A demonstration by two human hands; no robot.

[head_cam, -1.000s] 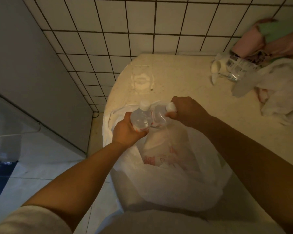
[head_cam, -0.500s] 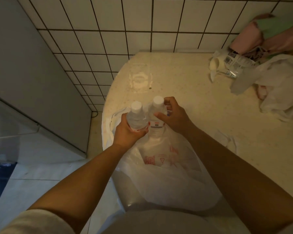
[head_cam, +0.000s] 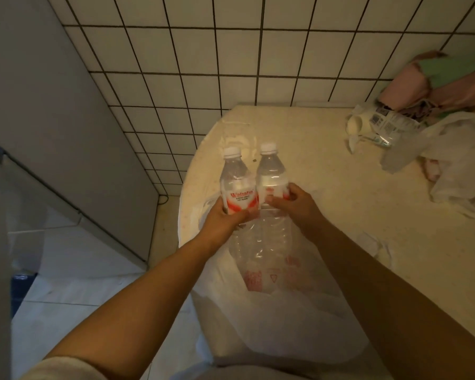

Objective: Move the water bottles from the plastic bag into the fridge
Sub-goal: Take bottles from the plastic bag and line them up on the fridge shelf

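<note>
Head view, catalogued left to right. Item 1: tall grey flat-fronted cabinet, taken to be the fridge [head_cam: 66, 149], standing at the left edge against the tiled wall, its door apparently closed, well apart from the counter. Item 2: left hand [head_cam: 225, 218], fingers curled round the lower body of a clear plastic water bottle with white cap and red-and-white label [head_cam: 237, 185], held upright above the bag. Item 3: second clear plastic water bottle with white cap [head_cam: 272, 179], upright, touching or just beside the first, gripped at its label by the right hand [head_cam: 294, 207], thumb across the front. Item 4: thin white plastic bag with red print [head_cam: 280, 305], lying open on the rounded edge of the beige speckled countertop [head_cam: 327, 187]; a further clear bottle shape shows inside it below the 2 held bottles, though how many remain cannot be told. Item 5: crumpled white bags and packaging [head_cam: 455, 165], far right, not involved. Handling note: both bottles appear clear of the bag mouth, so the step in hand is judged to be the carry to the fridge. Keep each grip low on the ribbed body, where thin plastic may flex; keep the bottles upright and apart enough not to knock; 1 hand will likely need freeing to open the door, so consider passing both bottles to a single hand or setting 1 down first.
</note>
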